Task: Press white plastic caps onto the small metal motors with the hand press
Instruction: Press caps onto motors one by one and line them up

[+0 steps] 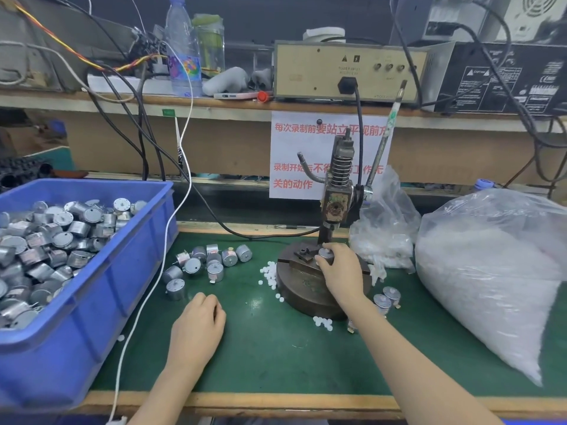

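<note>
Left of the left hand (pixel 199 320), the blue bin (pixel 122 286) of motors (pixel 61 240) is cut by the frame edge. Left hand rests on the green mat (pixel 276 348), fingers curled under; contents not determinable. Bare mat lies between the hands. Right hand (pixel 340 273) grips a motor (pixel 325 254) on the press base (pixel 302 286), fingers covering most of it.

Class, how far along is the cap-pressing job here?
Done: a few capped silver motors right of the round metal press base. In hand: the right hand grips one motor on that base. Left: loose motors on the green mat and a full blue plastic bin.
</note>
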Action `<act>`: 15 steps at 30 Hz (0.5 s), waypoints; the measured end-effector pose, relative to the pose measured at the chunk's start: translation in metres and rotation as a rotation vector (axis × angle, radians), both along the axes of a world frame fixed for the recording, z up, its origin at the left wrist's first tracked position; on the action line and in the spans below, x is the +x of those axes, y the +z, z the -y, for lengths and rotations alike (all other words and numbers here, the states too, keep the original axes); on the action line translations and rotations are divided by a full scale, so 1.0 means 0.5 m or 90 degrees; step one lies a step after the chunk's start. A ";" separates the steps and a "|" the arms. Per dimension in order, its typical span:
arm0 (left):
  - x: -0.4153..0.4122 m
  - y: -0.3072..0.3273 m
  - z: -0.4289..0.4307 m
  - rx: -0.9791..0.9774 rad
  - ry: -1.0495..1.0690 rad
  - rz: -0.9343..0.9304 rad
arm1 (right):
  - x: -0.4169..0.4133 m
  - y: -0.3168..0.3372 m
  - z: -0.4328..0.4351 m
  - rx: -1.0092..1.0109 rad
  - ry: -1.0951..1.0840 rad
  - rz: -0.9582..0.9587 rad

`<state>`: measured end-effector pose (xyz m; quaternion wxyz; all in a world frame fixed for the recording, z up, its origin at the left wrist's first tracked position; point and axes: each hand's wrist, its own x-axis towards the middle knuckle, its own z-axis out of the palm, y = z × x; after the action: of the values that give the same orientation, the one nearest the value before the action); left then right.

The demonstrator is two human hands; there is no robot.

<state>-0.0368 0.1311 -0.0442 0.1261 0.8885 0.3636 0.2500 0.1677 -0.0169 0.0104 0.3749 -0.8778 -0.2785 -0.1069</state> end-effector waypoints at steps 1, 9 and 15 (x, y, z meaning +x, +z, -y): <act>0.000 -0.001 -0.001 -0.001 0.000 0.002 | -0.003 -0.003 0.006 0.000 -0.004 0.029; 0.005 0.000 -0.002 0.007 -0.001 0.000 | -0.074 -0.036 0.087 0.154 0.033 -0.029; 0.003 0.000 -0.001 0.017 -0.007 0.006 | -0.113 -0.057 0.152 0.053 0.118 -0.015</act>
<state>-0.0356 0.1316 -0.0443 0.1175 0.8909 0.3549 0.2579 0.1110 -0.0930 -0.0182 0.4228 -0.8330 -0.3495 -0.0725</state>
